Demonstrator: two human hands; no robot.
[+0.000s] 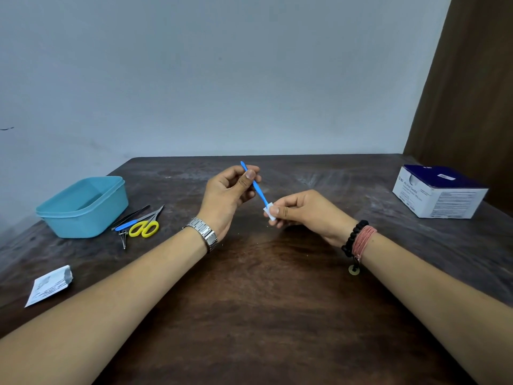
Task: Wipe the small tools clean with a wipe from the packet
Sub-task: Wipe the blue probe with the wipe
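Observation:
My left hand (228,193) pinches a thin blue plastic tool (257,187) near its upper end, holding it slanted above the table's middle. My right hand (301,208) pinches a small white wipe (269,212) folded around the tool's lower end. On the left of the table lie yellow-handled scissors (144,227), a second blue tool (126,225), black tweezers (132,214) and a small metal clipper (123,238). A torn white wipe packet (48,284) lies flat near the front left edge.
A light blue plastic tub (83,205) stands at the left beside the tools. A white and dark blue box of alcohol swabs (440,191) sits at the far right. The dark wooden table (255,287) meets a pale wall behind; a brown curtain (469,87) hangs at right.

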